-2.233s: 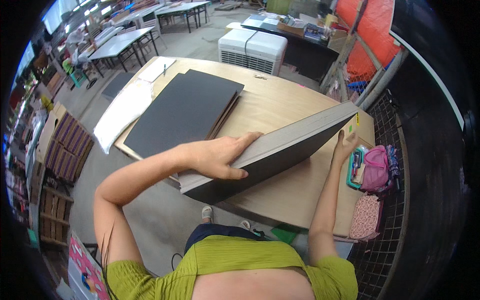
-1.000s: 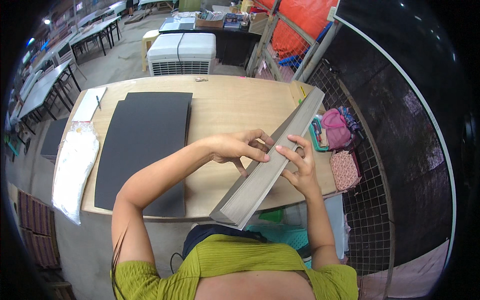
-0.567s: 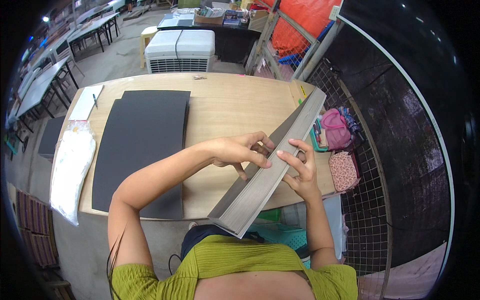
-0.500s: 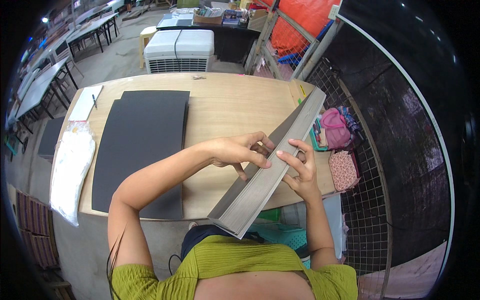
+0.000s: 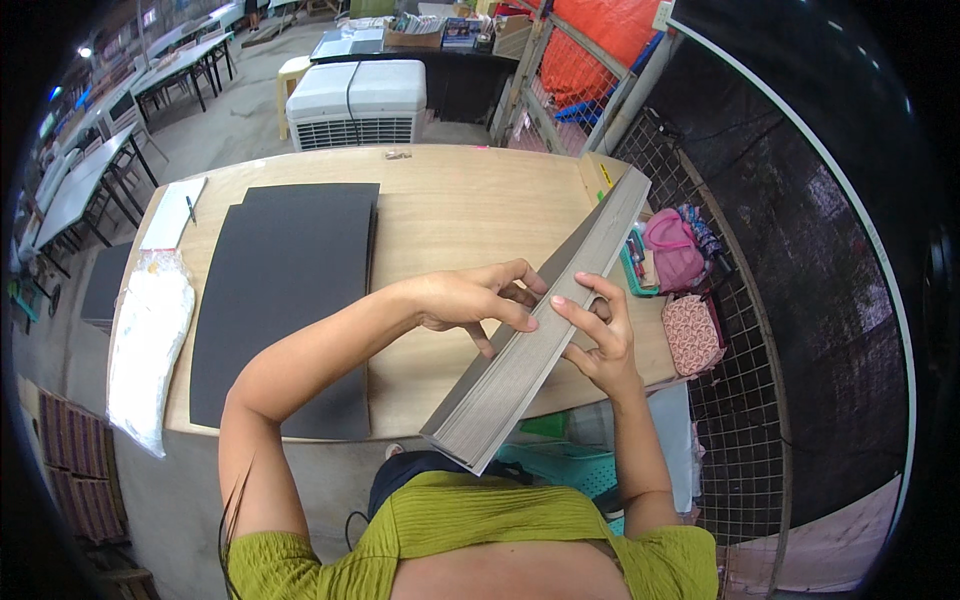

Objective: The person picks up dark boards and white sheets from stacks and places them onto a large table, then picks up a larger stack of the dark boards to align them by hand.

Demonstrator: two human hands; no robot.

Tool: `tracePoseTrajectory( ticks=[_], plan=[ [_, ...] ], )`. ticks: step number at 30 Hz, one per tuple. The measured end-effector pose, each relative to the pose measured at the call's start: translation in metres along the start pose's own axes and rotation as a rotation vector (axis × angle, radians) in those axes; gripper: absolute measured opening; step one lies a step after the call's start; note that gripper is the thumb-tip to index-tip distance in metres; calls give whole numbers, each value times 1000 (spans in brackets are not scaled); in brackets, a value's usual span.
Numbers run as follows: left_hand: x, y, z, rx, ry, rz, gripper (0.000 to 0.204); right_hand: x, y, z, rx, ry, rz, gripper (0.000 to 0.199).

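Observation:
A thick stack of grey-black sheets [image 5: 506, 388] is held on edge, slanting from near my waist to the far right of the table, its pale layered edges facing up. My left hand [image 5: 482, 302] is at the stack's left side, fingers bent against the dark face and thumb tip pressed on the sheet edges. On the opposite side my right hand [image 5: 606, 345] grips the stack, with fingertips on the edges near my left thumb. Part of its grip is hidden behind the sheets. Another pile of black sheets [image 5: 285, 300] lies flat on the table to the left.
The wooden table [image 5: 470, 200] carries a white pad [image 5: 172, 222] with a pen [image 5: 191, 209] and a plastic-wrapped white bundle [image 5: 152, 345] at its left. A pink bag [image 5: 674, 252] and patterned pouch [image 5: 692, 335] sit right, beside wire mesh [image 5: 735, 400]. Beyond stands an air cooler [image 5: 357, 100].
The view has shifted slightly. Both hands keep nearly the same places on the stack, and the left thumb has moved a little along the sheet edges.

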State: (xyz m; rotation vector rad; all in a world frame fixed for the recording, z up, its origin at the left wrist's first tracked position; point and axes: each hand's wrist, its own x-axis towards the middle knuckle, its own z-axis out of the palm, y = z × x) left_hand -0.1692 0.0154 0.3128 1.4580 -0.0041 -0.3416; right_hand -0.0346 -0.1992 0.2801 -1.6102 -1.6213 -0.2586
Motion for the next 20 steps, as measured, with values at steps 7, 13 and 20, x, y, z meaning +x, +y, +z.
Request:
tracePoseTrajectory(
  ticks=[7,13,20],
  plan=[
    [0,2,0,4,-12,5,57,1,-3,-4,4,-21,20,73],
    [0,4,0,17,-24,16,60,2,-6,-7,12,-39,31,72],
    [3,0,-2,-20,-56,23,67,1,-4,-7,-1,-39,19,71]
  ],
)
